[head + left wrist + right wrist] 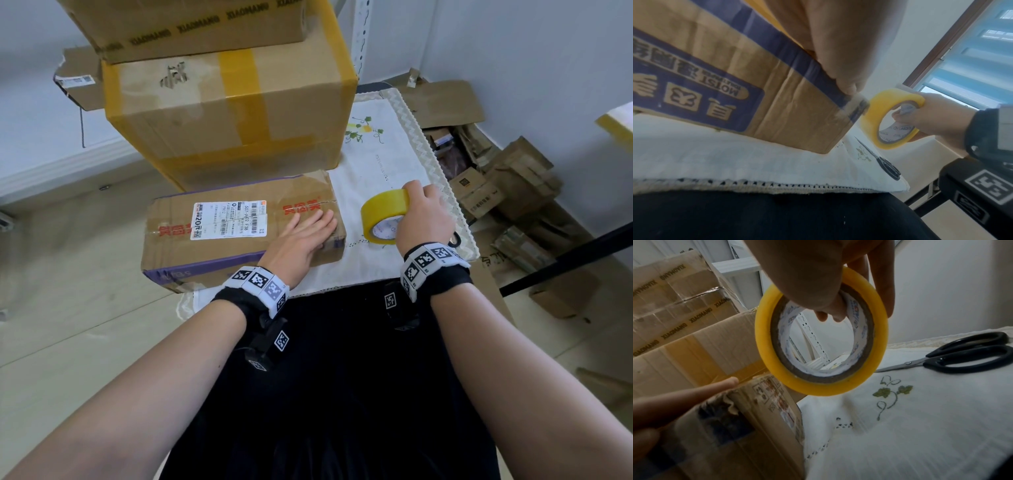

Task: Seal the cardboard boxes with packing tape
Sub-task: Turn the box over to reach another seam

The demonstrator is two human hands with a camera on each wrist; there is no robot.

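Observation:
A flat cardboard box (219, 236) with a white shipping label and purple edges lies on the white embroidered cloth (376, 164). My left hand (301, 236) rests flat on the box's right end, fingers straight. The same box (735, 91) fills the left wrist view, and its torn corner (748, 426) shows in the right wrist view. My right hand (424, 219) grips a yellow roll of packing tape (385, 217), held just above the cloth to the right of the box. Its fingers curl through the tape roll (822, 335). The tape roll (894, 118) hangs near the box corner.
Two larger taped boxes (226, 113) are stacked behind the flat one. Black-handled scissors (953, 356) lie on the cloth at the right, also seen as scissors (884, 164) near the table edge. Flattened cartons (507, 192) litter the floor at the right.

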